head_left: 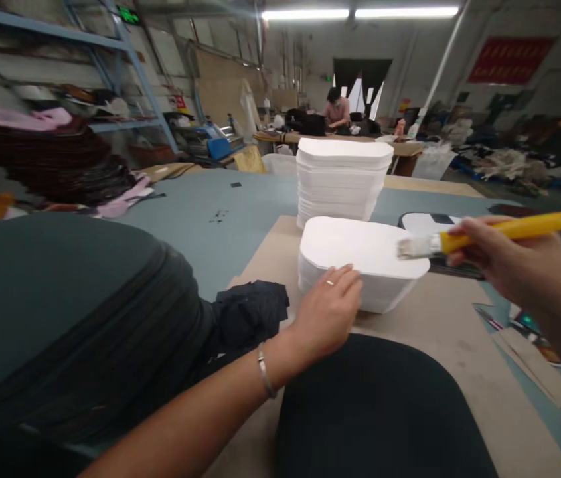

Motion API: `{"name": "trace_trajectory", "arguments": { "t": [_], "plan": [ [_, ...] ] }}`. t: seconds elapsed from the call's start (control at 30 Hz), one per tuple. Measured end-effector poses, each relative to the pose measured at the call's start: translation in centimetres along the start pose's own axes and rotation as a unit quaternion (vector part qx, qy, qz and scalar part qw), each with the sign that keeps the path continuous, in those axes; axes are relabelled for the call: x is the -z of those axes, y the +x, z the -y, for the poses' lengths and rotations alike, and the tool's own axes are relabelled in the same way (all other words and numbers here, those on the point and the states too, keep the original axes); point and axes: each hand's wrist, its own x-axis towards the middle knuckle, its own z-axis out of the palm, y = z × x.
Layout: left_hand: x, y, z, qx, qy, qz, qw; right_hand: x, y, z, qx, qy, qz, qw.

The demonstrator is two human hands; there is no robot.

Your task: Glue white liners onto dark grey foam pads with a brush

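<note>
My right hand (504, 255) grips a brush (514, 229) by its yellow handle. Its whitish, caked bristles hover over the right part of a short stack of white rounded sheets (354, 242). Against the front edge of that stack rests my left hand (332, 302), fingers extended and a little bent; its thumb is hidden. Below my left hand lies a black rounded panel (380, 411) on brown board. A taller stack of white sheets (340, 179) stands just behind the short one.
A large pile of dark rounded panels (76, 305) fills the left, with crumpled black cloth (253, 305) beside it. Another dark stack with a white top (424, 222) sits behind my right hand. Scissors (489, 318) lie at the right. Another person (337, 109) works at a far table.
</note>
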Motion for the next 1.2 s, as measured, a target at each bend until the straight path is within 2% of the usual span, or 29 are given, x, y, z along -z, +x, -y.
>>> {"name": "trace_trajectory", "arguments": {
  "t": [0.03, 0.1, 0.13, 0.2, 0.27, 0.33, 0.57, 0.7, 0.83, 0.97, 1.03, 1.2],
  "plan": [
    [-0.8, 1.4, -0.5, -0.003, 0.023, 0.002, 1.0, -3.7, 1.4, 1.5, -0.004, 0.059, 0.065, 0.996],
    [-2.3, 3.2, -0.9, 0.031, 0.062, 0.015, 0.997, -9.8, 3.1, 3.7, 0.006, 0.083, 0.148, 0.985],
    [-2.9, 3.6, -1.0, 0.048, 0.075, 0.022, 0.996, -12.2, 3.7, 4.3, 0.008, 0.085, 0.18, 0.98],
    [-3.6, 3.9, -0.7, 0.065, 0.086, 0.03, 0.994, -15.6, 4.5, 4.7, 0.003, 0.067, 0.236, 0.969],
    [-3.9, 3.8, -0.4, 0.059, 0.085, 0.027, 0.994, -17.6, 5.2, 4.5, -0.013, 0.052, 0.271, 0.961],
    [-3.8, 3.7, -0.2, 0.051, 0.079, 0.018, 0.995, -19.0, 6.1, 4.1, -0.032, 0.049, 0.274, 0.96],
    [-3.5, 3.8, -0.4, 0.053, 0.082, -0.002, 0.995, -22.6, 11.9, 2.3, -0.082, 0.044, 0.181, 0.979],
    [-3.6, 3.7, -0.4, 0.054, 0.084, -0.009, 0.995, -23.2, 15.8, 1.1, -0.085, 0.027, 0.136, 0.987],
    [-3.4, 3.6, -0.4, 0.058, 0.085, -0.008, 0.995, -22.0, 17.7, 1.0, -0.066, 0.02, 0.163, 0.984],
    [-2.9, 3.7, -0.5, 0.066, 0.08, 0.003, 0.995, -19.8, 18.5, 1.1, -0.049, -0.014, 0.286, 0.957],
    [-2.8, 3.8, -0.4, 0.067, 0.076, 0.007, 0.995, -18.4, 18.9, 0.6, -0.044, -0.047, 0.325, 0.943],
    [-2.9, 3.9, -0.2, 0.064, 0.071, 0.006, 0.995, -13.8, 20.1, -1.7, -0.05, -0.103, 0.307, 0.945]
  ]
}}
